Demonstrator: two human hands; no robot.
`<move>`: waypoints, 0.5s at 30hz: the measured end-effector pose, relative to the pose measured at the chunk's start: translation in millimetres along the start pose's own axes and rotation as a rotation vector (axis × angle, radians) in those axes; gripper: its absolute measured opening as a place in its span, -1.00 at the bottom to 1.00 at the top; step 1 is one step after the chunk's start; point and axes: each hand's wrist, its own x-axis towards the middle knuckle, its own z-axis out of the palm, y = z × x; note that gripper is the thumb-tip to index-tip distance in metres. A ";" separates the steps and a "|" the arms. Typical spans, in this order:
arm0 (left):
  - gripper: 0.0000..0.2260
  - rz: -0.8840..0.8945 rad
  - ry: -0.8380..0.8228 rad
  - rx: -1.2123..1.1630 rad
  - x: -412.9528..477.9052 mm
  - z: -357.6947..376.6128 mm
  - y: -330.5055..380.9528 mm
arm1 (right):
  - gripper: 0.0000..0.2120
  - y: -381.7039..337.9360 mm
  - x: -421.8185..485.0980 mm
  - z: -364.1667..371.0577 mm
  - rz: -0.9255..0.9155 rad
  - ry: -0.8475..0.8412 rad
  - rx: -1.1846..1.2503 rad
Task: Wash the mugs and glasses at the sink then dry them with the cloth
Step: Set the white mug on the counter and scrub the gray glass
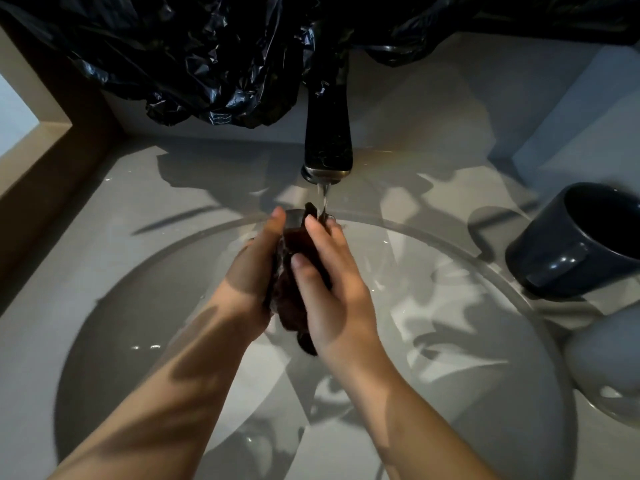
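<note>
We grip glass [294, 221] in left hand [249, 271] under running tap [328, 133]. Right hand [334, 299] clamps cloth [289, 299] on it. 1 mug [581, 240] beside sink [138, 323].

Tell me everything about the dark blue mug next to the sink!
The dark blue mug is glossy, probably ceramic, with a thick handle facing the basin. Its opening shows a dark inside; contents can't be seen. It sits on the counter right of the basin, partly cut off by the picture edge. Nothing else touches it.

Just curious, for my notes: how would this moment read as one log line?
step: washing | left hand holds glass | right hand grips cloth | tap running | mug beside sink
</note>
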 end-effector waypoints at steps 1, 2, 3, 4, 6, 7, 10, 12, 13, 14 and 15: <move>-0.58 0.005 0.002 0.013 0.4 -0.4 0.0 | -0.60 -2.2 5.9 -3.5 0.008 0.015 0.043; -0.60 0.019 0.007 0.034 0.4 0.0 0.0 | -0.63 -4.4 12.9 -7.0 0.067 0.055 0.164; -0.62 0.032 0.022 0.058 0.9 1.6 -0.1 | -0.68 -9.2 18.3 -10.3 0.185 0.074 0.317; -0.62 0.042 0.041 0.081 -0.2 4.7 0.7 | -0.70 -10.6 22.4 -13.1 0.305 0.081 0.450; -0.61 0.052 0.097 0.102 0.9 7.1 1.6 | -0.72 -9.1 22.5 -16.5 0.441 0.049 0.502; -0.62 0.066 0.138 0.098 3.1 5.9 1.1 | -0.72 -7.8 20.4 -17.5 0.454 0.046 0.470; -0.68 0.117 0.225 0.019 3.5 1.9 1.2 | -0.83 -3.7 11.6 -14.2 0.218 0.082 0.274; -0.67 0.114 0.240 -0.035 2.4 0.3 0.6 | -0.71 0.5 5.9 -9.8 -0.095 0.053 -0.022; -0.66 0.098 0.230 -0.050 1.7 -0.1 1.0 | -0.63 4.0 5.6 -9.0 -0.213 0.046 -0.158; -0.67 0.072 0.198 -0.064 0.9 0.0 1.9 | -0.60 6.5 8.0 -9.4 -0.267 0.049 -0.236; -0.69 0.046 0.148 -0.065 1.0 -1.0 2.2 | -0.61 6.1 10.8 -10.9 -0.268 0.047 -0.256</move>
